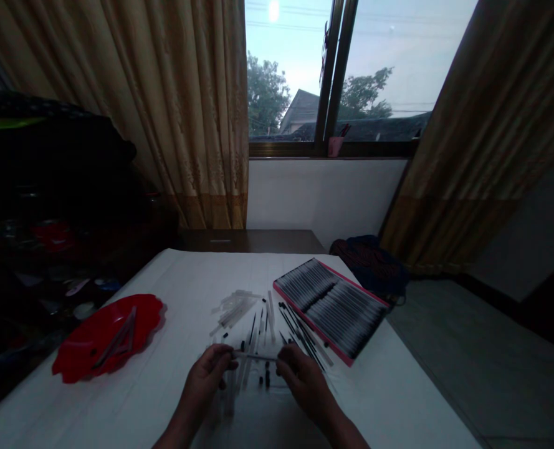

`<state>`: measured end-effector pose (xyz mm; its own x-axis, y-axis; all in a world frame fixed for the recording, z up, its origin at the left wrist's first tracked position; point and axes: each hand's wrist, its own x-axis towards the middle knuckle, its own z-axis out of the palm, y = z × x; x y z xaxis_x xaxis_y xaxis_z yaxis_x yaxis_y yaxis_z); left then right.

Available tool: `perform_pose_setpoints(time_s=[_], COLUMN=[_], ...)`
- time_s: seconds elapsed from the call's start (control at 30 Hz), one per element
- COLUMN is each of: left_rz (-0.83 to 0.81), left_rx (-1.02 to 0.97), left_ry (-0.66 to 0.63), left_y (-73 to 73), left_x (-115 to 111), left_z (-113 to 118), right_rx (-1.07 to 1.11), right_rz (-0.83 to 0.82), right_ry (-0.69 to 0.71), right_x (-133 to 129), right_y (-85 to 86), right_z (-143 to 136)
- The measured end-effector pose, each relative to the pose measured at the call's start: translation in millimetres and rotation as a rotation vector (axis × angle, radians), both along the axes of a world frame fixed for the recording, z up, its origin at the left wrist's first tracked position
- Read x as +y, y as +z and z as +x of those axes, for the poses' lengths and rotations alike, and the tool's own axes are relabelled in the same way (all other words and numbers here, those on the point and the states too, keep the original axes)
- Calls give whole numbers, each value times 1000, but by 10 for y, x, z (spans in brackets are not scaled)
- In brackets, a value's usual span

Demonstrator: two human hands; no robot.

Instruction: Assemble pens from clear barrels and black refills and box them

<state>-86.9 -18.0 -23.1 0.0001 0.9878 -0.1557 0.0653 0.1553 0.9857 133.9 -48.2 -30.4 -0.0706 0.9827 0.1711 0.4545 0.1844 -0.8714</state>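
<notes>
Between my two hands a thin pale tube is held level above the white table. My left hand pinches its left end, and my right hand grips the right end. Beyond the hands lie loose clear tubes in a heap. Slim dark sticks are spread just past my right hand. Several small black caps sit on the table between my wrists. A pink-edged tray filled with rows of dark pens in clear sleeves stands to the right.
A red scalloped dish with a few clear strips in it sits at the left of the white table. Behind the table's far right corner is a dark patterned bag. A pink cup stands on the window sill.
</notes>
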Motion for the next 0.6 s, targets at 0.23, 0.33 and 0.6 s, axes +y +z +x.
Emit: perform_pose_setpoints(time_s=[0.23,0.33,0.6], left_rz=[-13,-31,-68], left_rx=[1,7,-14], left_ry=[-3,-5,6], left_y=[-11,-18,-82], left_x=[-7,-13,-63], left_z=[-16,-15,-33], right_rx=[28,100,494], right_rz=[-16,-16,-139], right_ry=[-8,-24,-97], right_x=[-19,-21,23], right_y=[-47,-90,-287], right_z=[-6,-22,-108])
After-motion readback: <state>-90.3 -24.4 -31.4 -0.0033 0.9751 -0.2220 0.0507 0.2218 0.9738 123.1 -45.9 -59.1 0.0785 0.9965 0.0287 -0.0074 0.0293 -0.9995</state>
